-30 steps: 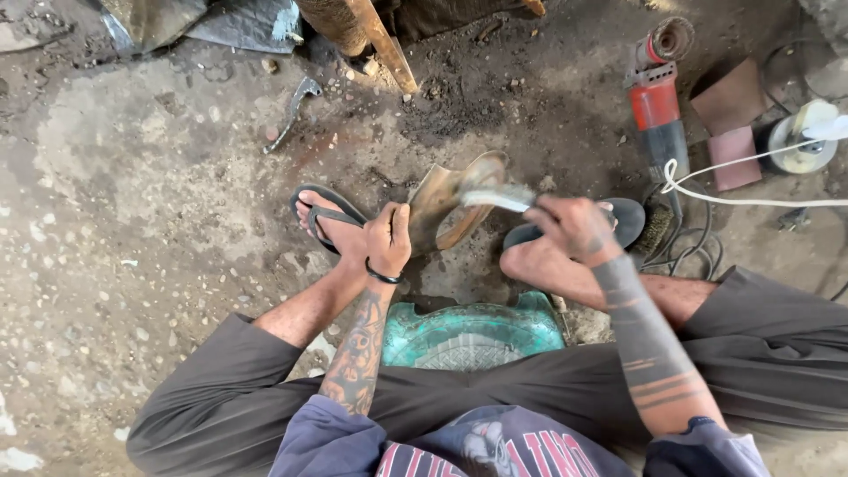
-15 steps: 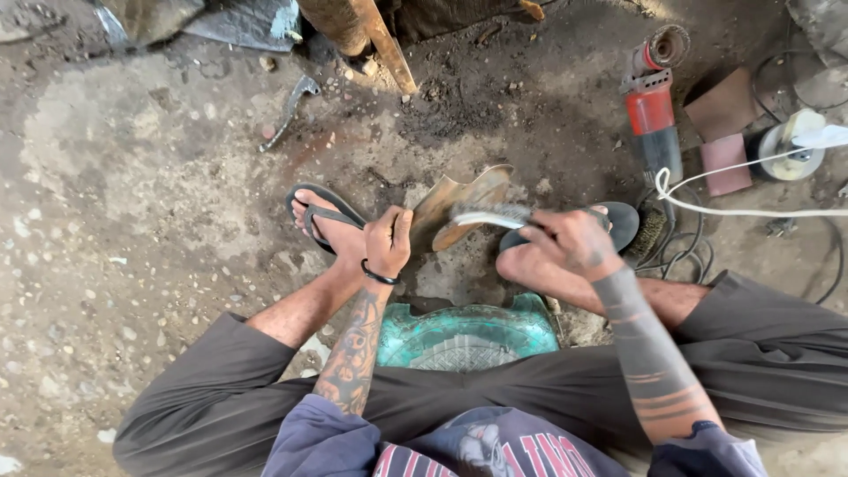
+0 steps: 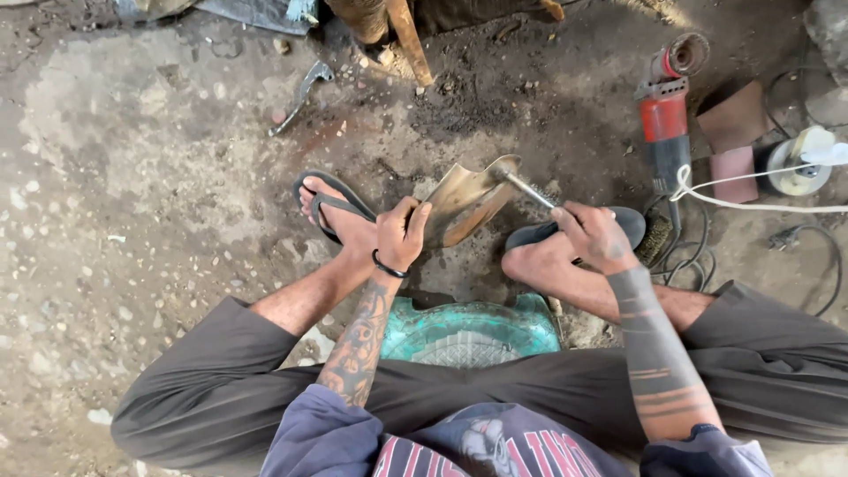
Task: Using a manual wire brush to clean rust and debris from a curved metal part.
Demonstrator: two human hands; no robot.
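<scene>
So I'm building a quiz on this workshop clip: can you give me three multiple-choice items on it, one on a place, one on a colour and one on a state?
1. Where does the angle grinder lie?
A. On the ground by the person's right foot
B. On the person's lap
C. In the left hand

2. What colour is the low seat under the person?
A. Yellow
B. Teal green
C. White

3. What is the right hand doing?
A. Resting open on the knee
B. Gripping a metal rod
C. Holding the sandal

Answers:
1 A, the red and grey grinder lies on the dirt beyond the right foot, with its cord beside it.
2 B, its teal edge shows between the legs.
3 B, its fingers close on the metal rod, whose tip meets the curved metal piece that the left hand steadies.
</scene>
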